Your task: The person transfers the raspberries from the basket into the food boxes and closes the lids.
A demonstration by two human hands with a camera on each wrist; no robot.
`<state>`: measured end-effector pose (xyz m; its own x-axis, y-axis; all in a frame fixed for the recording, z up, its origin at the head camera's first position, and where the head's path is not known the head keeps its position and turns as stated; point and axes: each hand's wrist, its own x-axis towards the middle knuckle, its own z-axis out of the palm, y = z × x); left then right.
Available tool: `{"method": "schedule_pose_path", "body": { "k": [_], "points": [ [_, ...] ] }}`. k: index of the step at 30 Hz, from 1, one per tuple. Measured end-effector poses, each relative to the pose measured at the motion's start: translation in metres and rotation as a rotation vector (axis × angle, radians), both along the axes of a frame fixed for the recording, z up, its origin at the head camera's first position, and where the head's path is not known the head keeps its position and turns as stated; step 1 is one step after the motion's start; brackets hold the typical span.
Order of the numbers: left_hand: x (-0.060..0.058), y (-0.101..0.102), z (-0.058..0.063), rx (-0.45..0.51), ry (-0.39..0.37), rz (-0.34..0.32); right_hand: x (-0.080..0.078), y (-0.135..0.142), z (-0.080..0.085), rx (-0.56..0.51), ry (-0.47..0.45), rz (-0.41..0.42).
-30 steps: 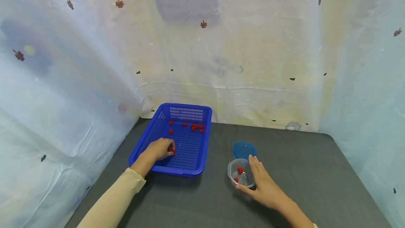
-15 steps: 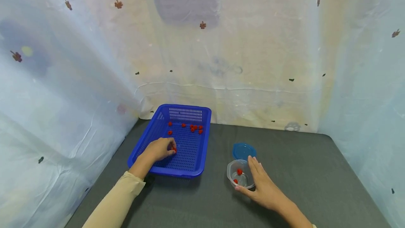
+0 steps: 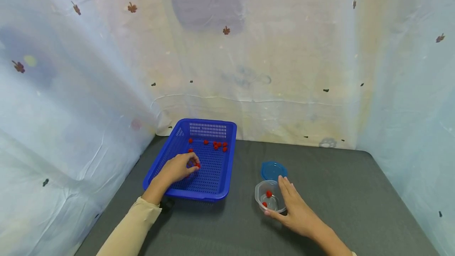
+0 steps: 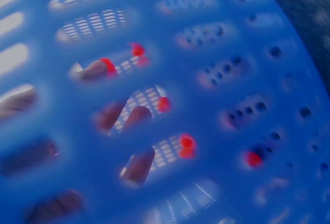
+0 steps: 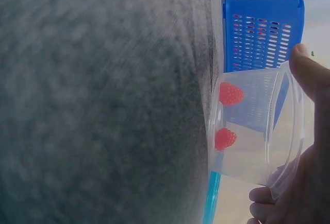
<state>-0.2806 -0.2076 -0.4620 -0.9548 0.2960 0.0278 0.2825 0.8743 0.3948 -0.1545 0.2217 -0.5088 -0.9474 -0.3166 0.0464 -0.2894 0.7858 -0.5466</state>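
My left hand [image 3: 175, 169] is inside the blue plastic basket [image 3: 232, 157], pinching a red raspberry [image 3: 197, 165] between thumb and fingertips. Through the basket's slots in the left wrist view, fingers [image 4: 138, 117] and a held raspberry [image 4: 108, 66] show in part. Several more raspberries [image 3: 215, 144] lie toward the basket's far end. On the right, my right hand [image 3: 300, 213] grips a clear plastic container [image 5: 252, 159] across its rim, the thumb [image 5: 304, 69] on one side and the fingers opposite. Two raspberries [image 5: 231, 94] rest in the container's bottom.
Directly behind the container lies a blue lid [image 3: 274, 170] on the dark grey tabletop [image 3: 337, 185]. A patterned curtain [image 3: 256, 74] hangs behind the table and along both sides. The basket stands at the back left, near the curtain.
My left hand has shifted slightly toward the basket's far end, the pinched raspberry moving with it. My right hand stays on the container.
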Motion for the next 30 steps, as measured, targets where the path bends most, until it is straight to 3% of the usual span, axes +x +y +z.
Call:
{"method": "schedule_pose_path", "body": {
  "k": [15,30],
  "points": [
    [0.022,0.023,0.019,0.117,0.074,-0.05,0.0,-0.001,0.003,0.006,-0.043,-0.015],
    [0.042,0.051,0.034,0.179,0.105,-0.15,0.0,-0.002,0.004,0.014,-0.046,-0.02]
  ]
}}
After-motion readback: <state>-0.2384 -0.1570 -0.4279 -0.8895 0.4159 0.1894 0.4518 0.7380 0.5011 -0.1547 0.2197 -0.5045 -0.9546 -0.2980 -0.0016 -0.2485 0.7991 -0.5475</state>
